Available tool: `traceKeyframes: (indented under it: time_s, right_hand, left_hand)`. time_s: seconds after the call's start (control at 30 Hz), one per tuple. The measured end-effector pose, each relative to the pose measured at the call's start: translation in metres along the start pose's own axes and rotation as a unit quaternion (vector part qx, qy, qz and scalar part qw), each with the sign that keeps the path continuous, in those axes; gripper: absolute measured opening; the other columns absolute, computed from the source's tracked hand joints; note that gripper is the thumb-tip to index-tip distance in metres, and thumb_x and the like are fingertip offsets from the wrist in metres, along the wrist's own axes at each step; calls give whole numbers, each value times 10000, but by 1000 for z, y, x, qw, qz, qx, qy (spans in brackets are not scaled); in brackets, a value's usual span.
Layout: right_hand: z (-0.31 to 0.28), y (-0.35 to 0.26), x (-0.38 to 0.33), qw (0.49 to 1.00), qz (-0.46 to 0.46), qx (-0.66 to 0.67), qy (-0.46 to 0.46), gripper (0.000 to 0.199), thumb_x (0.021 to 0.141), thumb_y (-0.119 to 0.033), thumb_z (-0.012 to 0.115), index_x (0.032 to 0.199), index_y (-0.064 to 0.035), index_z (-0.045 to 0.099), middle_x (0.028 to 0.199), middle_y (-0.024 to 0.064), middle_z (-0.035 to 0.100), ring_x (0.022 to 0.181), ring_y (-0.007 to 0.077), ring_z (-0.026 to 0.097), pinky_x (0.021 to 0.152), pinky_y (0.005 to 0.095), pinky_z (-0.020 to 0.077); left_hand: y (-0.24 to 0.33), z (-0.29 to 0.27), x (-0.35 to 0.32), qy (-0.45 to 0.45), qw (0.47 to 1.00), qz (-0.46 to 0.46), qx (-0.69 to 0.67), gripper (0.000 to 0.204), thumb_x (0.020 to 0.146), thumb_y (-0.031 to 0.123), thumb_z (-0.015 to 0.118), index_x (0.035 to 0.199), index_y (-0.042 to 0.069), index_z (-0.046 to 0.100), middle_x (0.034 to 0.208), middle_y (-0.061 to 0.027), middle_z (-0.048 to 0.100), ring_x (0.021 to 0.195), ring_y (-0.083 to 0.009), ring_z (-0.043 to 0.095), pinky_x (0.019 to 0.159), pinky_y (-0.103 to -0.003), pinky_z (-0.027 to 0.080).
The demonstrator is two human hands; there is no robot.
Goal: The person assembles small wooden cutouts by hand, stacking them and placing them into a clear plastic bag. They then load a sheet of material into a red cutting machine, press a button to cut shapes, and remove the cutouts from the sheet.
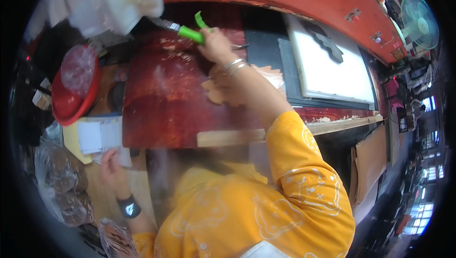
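Yellow sleeve (304, 163), right hand (216, 44) gripping green-handled brush (190, 33)

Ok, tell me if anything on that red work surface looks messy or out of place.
Pale crumbs and scraps lie scattered over the red work surface, thickest near the green-handled brush in the right hand. Tan cut-out pieces lie loose under that forearm. The left hand rests at white papers. Nothing looks broken.
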State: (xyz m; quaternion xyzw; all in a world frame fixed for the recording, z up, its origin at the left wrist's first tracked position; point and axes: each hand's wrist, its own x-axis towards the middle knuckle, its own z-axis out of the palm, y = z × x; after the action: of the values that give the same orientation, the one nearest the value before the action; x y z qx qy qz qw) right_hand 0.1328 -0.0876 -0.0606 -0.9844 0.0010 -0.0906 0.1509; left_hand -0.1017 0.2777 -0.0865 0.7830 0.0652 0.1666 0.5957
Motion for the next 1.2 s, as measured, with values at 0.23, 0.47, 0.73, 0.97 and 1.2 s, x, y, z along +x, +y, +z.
traceKeyframes:
  time_s: [0.23,0.47,0.73,0.97,1.2]
  right_hand:
    - [-96,64,-9,986,-107,95,85,367,747,-275,697,1042,-90,579,1016,145,564,914,346,597,789,437,495]
    - [-89,135,-65,970,-49,58,231,666,714,-210,739,1287,-38,445,1302,253,425,1175,402,441,990,453,378]
    - [-96,133,-148,984,-40,129,-113,677,689,-426,704,1184,4,534,1108,211,560,1090,359,492,947,415,392]
    - [-129,110,-181,979,-32,53,-194,443,657,-328,684,962,-24,582,899,168,586,902,327,569,792,421,462]
    - [-168,80,-177,971,-45,51,-230,325,647,-252,717,863,-64,563,862,98,598,909,273,559,853,367,421]
  left_hand:
    - [103,247,57,-391,866,299,92,456,775,169,674,1185,11,552,1171,-187,563,1099,-333,522,946,-386,418]
    - [87,350,83,-467,753,348,306,852,655,441,749,1292,-20,421,1395,-200,365,1323,-340,292,1085,-454,240]
    - [103,337,96,-669,714,136,152,701,621,300,823,1184,34,504,1059,-130,588,984,-249,564,889,-350,447]
    - [94,300,72,-682,713,154,48,548,627,243,744,1114,54,580,1106,-168,598,1002,-331,583,862,-376,474]
    - [158,256,64,-594,739,269,172,440,613,145,761,1022,50,629,880,-141,648,827,-299,634,734,-305,510]
